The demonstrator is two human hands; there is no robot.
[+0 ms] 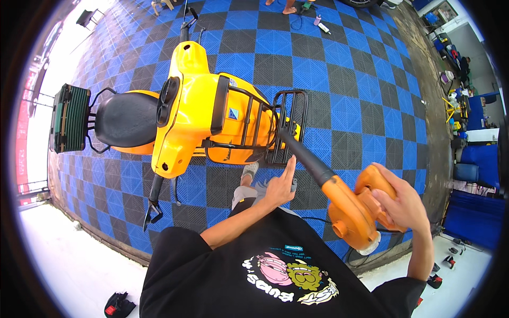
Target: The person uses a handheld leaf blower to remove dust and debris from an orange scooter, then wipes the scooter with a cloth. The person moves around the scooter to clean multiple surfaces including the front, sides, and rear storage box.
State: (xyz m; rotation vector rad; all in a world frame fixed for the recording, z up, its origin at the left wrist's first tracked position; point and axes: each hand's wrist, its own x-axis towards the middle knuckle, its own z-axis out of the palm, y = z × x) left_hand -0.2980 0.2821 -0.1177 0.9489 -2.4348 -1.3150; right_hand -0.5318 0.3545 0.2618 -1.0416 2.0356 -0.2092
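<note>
The scooter [193,108] is glossy yellow-orange with a black seat [126,121] and black front rack [247,123]; the case [71,119] at its rear is ribbed dark green. Beneath the scooter, the floor [344,74] is checked blue and black. At the scooter's front, the blower [351,211] is orange with a black nozzle [307,159]; beside the scooter, the shirt [286,265] is black, printed in pink, olive and white.

The right hand's [407,205] fingertips are hidden behind the blower's [345,212] handle; whether the nozzle [312,163] touches the rack [300,108] cannot be told; the scooter [193,111] hides its own underside; at the top edge, another person's feet [289,10] show, the body cut off; a tyre [362,2] is cropped; clutter [457,108] at right is too small to identify.
</note>
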